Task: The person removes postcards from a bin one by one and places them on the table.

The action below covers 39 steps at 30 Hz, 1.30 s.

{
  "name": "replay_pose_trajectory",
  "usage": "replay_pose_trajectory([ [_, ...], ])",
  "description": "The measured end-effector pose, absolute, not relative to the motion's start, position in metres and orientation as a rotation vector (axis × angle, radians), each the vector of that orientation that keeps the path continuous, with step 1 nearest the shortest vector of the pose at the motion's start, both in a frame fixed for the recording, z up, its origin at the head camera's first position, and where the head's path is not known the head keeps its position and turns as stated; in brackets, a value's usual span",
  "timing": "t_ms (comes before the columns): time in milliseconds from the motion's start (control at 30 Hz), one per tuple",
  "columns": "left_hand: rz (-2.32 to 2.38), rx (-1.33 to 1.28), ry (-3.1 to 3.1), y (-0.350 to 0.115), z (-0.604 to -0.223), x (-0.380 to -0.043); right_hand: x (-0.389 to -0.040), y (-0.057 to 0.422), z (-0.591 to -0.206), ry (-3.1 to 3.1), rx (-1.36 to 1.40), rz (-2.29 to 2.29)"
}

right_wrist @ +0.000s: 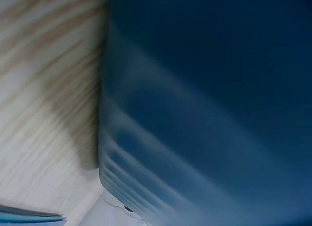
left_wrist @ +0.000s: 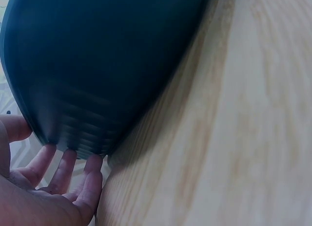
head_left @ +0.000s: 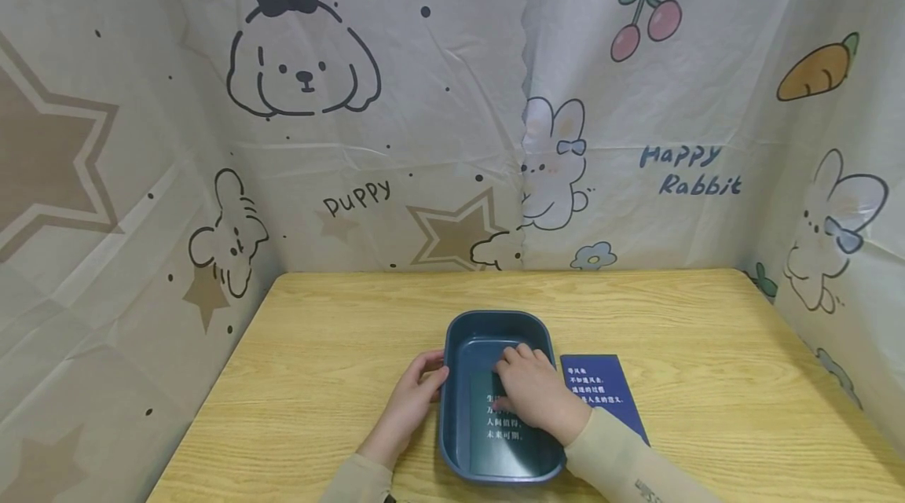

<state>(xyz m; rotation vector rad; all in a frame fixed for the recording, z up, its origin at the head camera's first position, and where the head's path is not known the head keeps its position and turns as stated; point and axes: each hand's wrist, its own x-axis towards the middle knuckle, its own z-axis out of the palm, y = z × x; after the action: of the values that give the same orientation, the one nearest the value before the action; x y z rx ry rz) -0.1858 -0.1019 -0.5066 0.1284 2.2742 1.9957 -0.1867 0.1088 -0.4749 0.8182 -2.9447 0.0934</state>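
Note:
A dark blue rectangular bin stands on the table, its outer wall filling much of the left wrist view. My left hand is at the bin's left side, thumb by the rim and nearly straight fingertips against the outer wall. Inside the bin lies a dark green booklet with white lettering. My right hand reaches over the right rim and holds the booklet near its upper right part, thumb on the cover. The right wrist view shows only the bin wall, hiding those fingers.
To the right of the bin a blue booklet with white writing lies on the wooden table, partly covered by my right forearm. A printed cloth with cartoon animals hangs behind the table and on both sides.

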Motion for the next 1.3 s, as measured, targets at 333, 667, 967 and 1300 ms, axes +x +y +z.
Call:
replay_pose_trajectory([
  [333,1.998,0.129,2.262,-0.102,-0.507,-0.186,-0.188,0.110,-0.477,-2.952,0.819,0.120],
  [667,1.979,0.121,2.270,-0.103,-0.506,-0.184,-0.189,0.111,-0.474,-2.928,0.827,0.260],
  [967,1.956,0.080,2.274,-0.103,-0.505,-0.184,-0.189,0.115,-0.448,-2.783,0.814,0.649],
  [1300,1.968,0.103,2.262,-0.103,-0.505,-0.183,-0.191,0.131,-0.435,-2.848,0.788,1.035],
])
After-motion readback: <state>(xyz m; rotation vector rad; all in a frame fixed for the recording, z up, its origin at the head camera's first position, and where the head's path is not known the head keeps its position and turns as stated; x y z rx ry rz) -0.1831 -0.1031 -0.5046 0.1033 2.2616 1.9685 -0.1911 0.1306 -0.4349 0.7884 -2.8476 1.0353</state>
